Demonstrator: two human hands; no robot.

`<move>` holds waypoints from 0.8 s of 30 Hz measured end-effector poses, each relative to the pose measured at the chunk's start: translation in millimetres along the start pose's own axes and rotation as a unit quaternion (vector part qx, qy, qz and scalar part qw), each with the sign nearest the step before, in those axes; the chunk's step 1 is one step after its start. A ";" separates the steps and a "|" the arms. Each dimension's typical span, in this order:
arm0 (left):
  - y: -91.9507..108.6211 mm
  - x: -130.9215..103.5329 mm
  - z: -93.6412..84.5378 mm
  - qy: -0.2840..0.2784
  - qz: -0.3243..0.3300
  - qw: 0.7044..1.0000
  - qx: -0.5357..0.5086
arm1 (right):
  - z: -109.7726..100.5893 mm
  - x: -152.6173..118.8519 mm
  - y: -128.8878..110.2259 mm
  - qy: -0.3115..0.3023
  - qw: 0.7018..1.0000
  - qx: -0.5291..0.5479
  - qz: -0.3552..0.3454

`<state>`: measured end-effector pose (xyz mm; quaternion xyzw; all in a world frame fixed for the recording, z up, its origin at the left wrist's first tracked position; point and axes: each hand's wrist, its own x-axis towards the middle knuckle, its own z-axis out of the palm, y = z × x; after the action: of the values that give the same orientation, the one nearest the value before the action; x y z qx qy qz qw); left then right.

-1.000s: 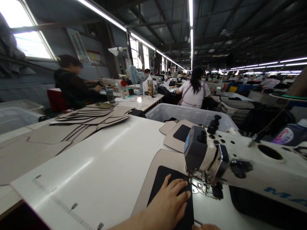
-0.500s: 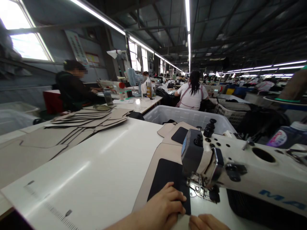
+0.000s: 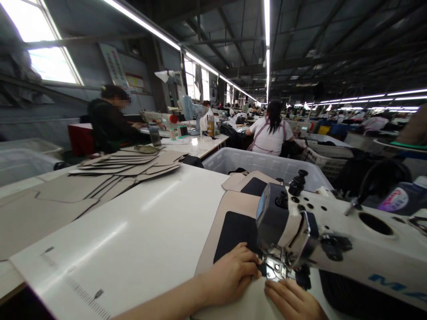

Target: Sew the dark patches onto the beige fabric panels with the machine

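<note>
Both hands now press a beige panel (image 3: 233,209) with its black patch (image 3: 237,231) flat on the white counter (image 3: 140,240), left hand (image 3: 233,273) fingers curled, right hand (image 3: 293,300) newly beside it, the patch fed farther under the sewing machine (image 3: 333,240) needle.

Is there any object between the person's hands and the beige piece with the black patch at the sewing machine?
Nothing visible. The left hand and the right hand both rest directly on the beige piece, beside its black patch. The sewing machine head stands just behind the fingers, over the piece, not between hands and piece.
</note>
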<state>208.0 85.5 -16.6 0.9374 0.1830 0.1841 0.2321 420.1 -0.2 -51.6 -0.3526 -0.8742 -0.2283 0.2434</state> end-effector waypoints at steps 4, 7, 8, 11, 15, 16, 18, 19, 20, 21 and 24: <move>-3.1 6.0 -0.7 0.005 -0.001 1.000 0.004 | -0.1 2.2 7.1 -0.061 0.998 0.003 0.004; -1.8 7.8 -1.8 0.016 -0.002 1.000 0.009 | -1.1 4.3 10.1 -0.040 0.999 -0.020 0.019; -0.3 7.0 -2.3 0.021 -0.006 1.000 0.010 | -1.7 4.4 11.0 -0.028 0.999 -0.028 0.020; 6.8 0.6 -2.1 0.019 -0.012 1.000 0.008 | -4.4 3.5 13.2 -0.027 0.999 -0.033 0.012; 15.5 -10.2 8.2 -0.038 0.032 0.996 0.074 | -8.9 6.0 14.6 -0.021 1.000 -0.019 0.009; 16.8 -11.6 12.2 -0.048 0.040 0.993 0.101 | -9.9 7.4 14.5 -0.010 1.000 -0.015 0.005; 18.4 -12.8 18.9 -0.059 0.053 0.986 0.144 | -11.9 9.9 14.1 0.006 1.000 -0.008 0.006; 19.1 -12.7 20.8 -0.065 0.059 0.984 0.156 | -12.9 10.7 13.6 0.009 1.000 -0.003 0.014; 19.6 -12.4 21.4 -0.071 0.066 0.982 0.163 | -14.1 11.3 13.0 0.007 1.000 0.005 0.026; 20.1 -12.0 20.7 -0.078 0.073 0.980 0.166 | -15.4 11.7 12.1 0.006 0.999 0.013 0.041; 20.0 -10.8 13.4 -0.087 0.088 0.979 0.160 | -19.3 14.5 8.6 0.010 0.995 0.042 0.086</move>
<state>209.5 59.5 -20.4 0.9873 0.1060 0.0901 0.0772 422.3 1.7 -26.1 -0.4134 -0.8472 -0.1731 0.2852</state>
